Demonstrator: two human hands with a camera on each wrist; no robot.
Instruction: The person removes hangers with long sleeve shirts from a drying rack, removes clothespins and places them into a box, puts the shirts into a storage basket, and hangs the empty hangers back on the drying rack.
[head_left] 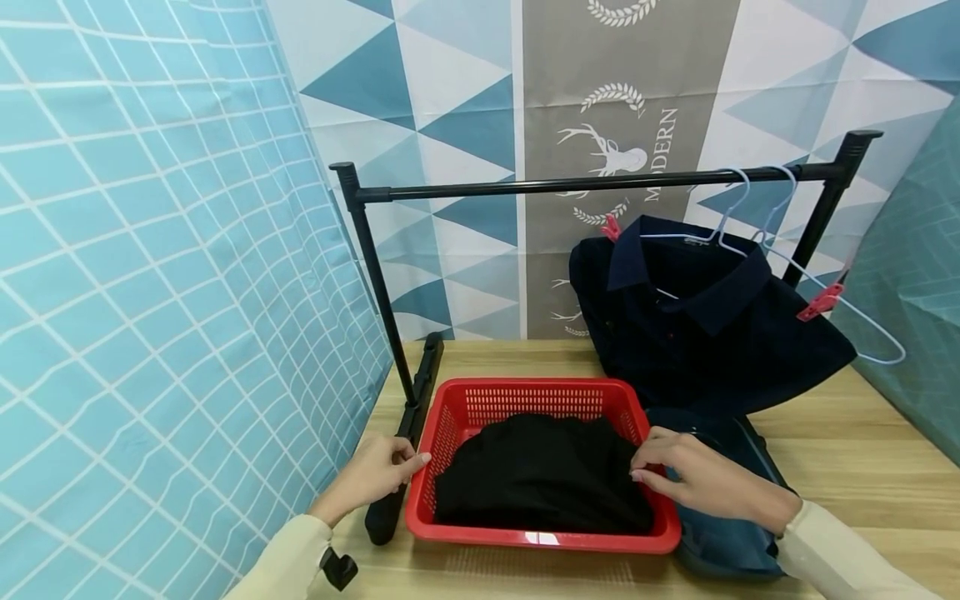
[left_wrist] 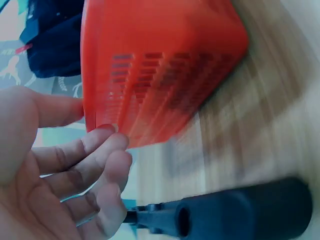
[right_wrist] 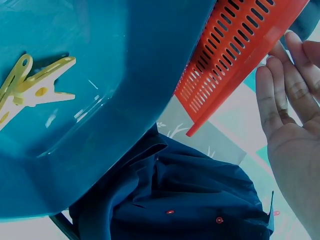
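A red plastic basket (head_left: 540, 540) stands in front with black cloth (head_left: 540, 475) heaped inside it. My left hand (head_left: 386, 468) pinches the basket's left rim, thumb over the edge and fingertips below it on the outer wall, as the left wrist view shows. My right hand (head_left: 682, 467) hovers at the right rim, its fingertips over the edge of the cloth in the head view. In the right wrist view, its fingers (right_wrist: 298, 90) extend loosely beside the rim and hold nothing; its thumb is hidden there.
A black clothes rack (head_left: 540, 185) stands behind the basket. From its right end hangs a dark blue shirt (head_left: 675, 333) on hangers, with red clothespins (head_left: 821, 302). Right of the basket sits a blue basin (head_left: 727, 542) holding yellow clothespins (right_wrist: 42, 85). A rack foot (head_left: 384, 512) lies left.
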